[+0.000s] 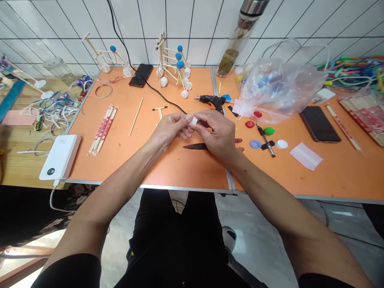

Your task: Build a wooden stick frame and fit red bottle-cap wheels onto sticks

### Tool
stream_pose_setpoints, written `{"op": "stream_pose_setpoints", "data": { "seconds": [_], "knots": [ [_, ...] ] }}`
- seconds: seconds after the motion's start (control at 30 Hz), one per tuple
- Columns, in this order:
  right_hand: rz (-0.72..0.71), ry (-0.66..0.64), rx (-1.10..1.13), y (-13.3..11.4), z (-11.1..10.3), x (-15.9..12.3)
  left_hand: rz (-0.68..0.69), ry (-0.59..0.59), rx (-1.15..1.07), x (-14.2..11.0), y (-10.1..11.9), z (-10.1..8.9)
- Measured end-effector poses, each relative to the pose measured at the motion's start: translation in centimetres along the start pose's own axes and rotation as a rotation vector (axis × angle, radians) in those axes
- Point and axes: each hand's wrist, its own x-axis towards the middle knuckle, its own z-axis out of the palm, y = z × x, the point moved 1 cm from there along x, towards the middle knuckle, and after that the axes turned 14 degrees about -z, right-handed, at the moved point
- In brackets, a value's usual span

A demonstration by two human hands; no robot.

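My left hand (174, 129) and my right hand (218, 130) meet above the orange table (177, 172), fingertips closed around a small white piece (194, 119). Its exact kind is mostly hidden by the fingers. Beneath my right hand lie dark-nosed pliers (194, 147), their handles partly covered by it. A black glue gun (211, 101) with an orange trigger rests just beyond my right hand. Past my left fingers is a small T-shaped joint of sticks (160, 109) with black ends. A single wooden stick (136, 116) lies to the left.
Two stick frames with blue balls and white wheels (179, 64) (113, 49) stand near the wall. Wrapped chopsticks (103, 130), a white power bank (60, 156) and a phone (141, 75) are leftward. Rightward are coloured caps (269, 131), a plastic bag (273, 86) and another phone (320, 124).
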Motion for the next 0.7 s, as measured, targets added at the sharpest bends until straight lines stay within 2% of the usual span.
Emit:
{"op": "stream_pose_setpoints", "data": {
  "seconds": [0.17, 0.33, 0.43, 0.7],
  "knots": [
    [0.066, -0.016, -0.003, 0.01, -0.03, -0.09, 0.030, 0.005, -0.016, 0.05, -0.10, 0.06],
    [0.162, 0.044, 0.050, -0.15, -0.17, 0.00, 0.121, -0.031, -0.051, 0.20, -0.34, -0.14],
    [0.198, 0.035, 0.059, -0.20, -0.24, 0.12, 0.142, -0.013, -0.035, 0.29, -0.44, -0.31],
    [0.186, 0.036, 0.055, -0.09, -0.11, 0.18, 0.197, 0.025, 0.058, 0.24, -0.39, -0.32]
  ]
}}
